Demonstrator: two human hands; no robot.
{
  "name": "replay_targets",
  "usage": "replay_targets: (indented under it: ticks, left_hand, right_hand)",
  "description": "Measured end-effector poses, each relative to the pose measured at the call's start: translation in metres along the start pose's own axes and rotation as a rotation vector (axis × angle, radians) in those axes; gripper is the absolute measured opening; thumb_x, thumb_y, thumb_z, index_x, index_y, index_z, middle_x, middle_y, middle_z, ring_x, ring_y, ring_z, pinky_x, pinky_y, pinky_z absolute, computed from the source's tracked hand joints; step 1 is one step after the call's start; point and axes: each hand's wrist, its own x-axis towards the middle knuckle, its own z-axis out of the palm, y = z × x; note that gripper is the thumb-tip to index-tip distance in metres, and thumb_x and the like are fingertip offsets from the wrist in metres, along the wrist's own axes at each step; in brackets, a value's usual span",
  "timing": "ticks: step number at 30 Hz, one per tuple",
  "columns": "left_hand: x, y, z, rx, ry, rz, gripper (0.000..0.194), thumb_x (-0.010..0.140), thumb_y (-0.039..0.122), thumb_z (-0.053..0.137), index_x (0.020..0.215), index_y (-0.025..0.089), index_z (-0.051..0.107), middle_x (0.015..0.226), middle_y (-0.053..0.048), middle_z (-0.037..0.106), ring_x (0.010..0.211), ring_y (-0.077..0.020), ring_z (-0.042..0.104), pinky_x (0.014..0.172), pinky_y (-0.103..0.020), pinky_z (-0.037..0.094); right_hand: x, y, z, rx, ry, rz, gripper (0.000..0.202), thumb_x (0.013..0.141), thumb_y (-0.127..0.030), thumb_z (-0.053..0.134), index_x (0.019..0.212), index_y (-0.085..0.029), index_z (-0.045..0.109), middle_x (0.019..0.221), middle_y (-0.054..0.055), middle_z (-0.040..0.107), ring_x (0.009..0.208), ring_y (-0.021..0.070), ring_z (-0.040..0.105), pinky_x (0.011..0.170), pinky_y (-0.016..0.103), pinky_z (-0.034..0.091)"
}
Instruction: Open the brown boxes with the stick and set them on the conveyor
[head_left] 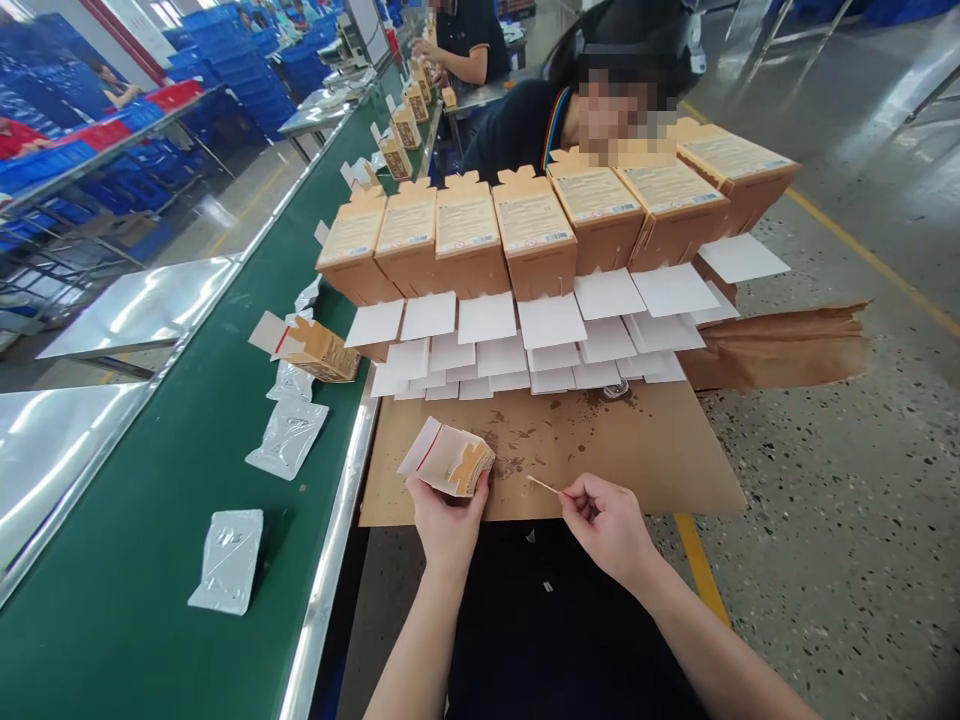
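My left hand (452, 520) is closed around a small orange and white carton (448, 458), whose white flap with a red strip points up and to the left. Pinched between the thumb and fingers of my right hand (600, 515) is a thin stick with a pale tip (541, 484), pointing left toward the carton without touching it. Both hands are at the front edge of a brown cardboard sheet (637, 450) marked with dark stains. Behind them, stacked cartons (534, 240) stand in rows with white flaps (551, 320) sticking out toward me.
On the left runs a green conveyor belt (150, 500) with a metal edge. It carries silver pouches (229, 560), an open carton (322, 350) and more cartons farther back. A person (517, 125) leans behind the stack. Brown paper (780, 350) juts out at the right.
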Motion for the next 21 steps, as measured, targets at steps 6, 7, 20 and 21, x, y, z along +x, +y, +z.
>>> replay_targets:
  ticks: [6,7,20,21]
  left_hand:
    - [0.036,-0.01,-0.036,-0.282,0.058,-0.106,0.095,0.075,0.062,0.113,0.148,0.025,0.064,0.144,-0.019,0.083,0.129,-0.0381,0.089,0.109,-0.055,0.077]
    - [0.049,-0.015,-0.053,-0.298,0.128,-0.098,0.101,0.076,0.06,0.113,0.156,0.025,0.061,0.153,-0.021,0.081,0.137,-0.0391,0.087,0.115,-0.057,0.075]
    - [0.13,-0.062,-0.131,-0.067,0.35,-0.156,0.115,0.051,0.04,0.118,0.149,0.026,0.059,0.15,-0.015,0.067,0.153,-0.0443,0.07,0.14,-0.071,0.053]
    - [0.125,-0.059,-0.131,-0.046,0.431,-0.106,0.122,0.05,0.041,0.117,0.154,0.025,0.058,0.155,-0.016,0.062,0.157,-0.0447,0.066,0.141,-0.07,0.052]
  right_hand:
    - [-0.001,0.003,-0.018,-0.003,0.016,-0.022,0.057,0.108,-0.074,0.079,0.076,-0.027,0.076,0.063,0.002,0.07,0.055,0.0192,0.066,0.054,0.031,0.06]
    - [-0.002,0.005,-0.022,-0.01,0.022,-0.019,0.057,0.107,-0.074,0.081,0.077,-0.026,0.078,0.063,0.002,0.07,0.055,0.0195,0.066,0.055,0.031,0.06]
    - [0.015,-0.007,-0.011,0.008,0.072,-0.011,0.058,0.097,-0.082,0.086,0.072,-0.03,0.081,0.061,0.003,0.067,0.054,0.0218,0.06,0.057,0.036,0.058]
    - [0.016,-0.006,-0.013,0.005,0.083,-0.004,0.058,0.097,-0.082,0.086,0.071,-0.031,0.08,0.061,0.003,0.067,0.053,0.0228,0.06,0.057,0.038,0.058]
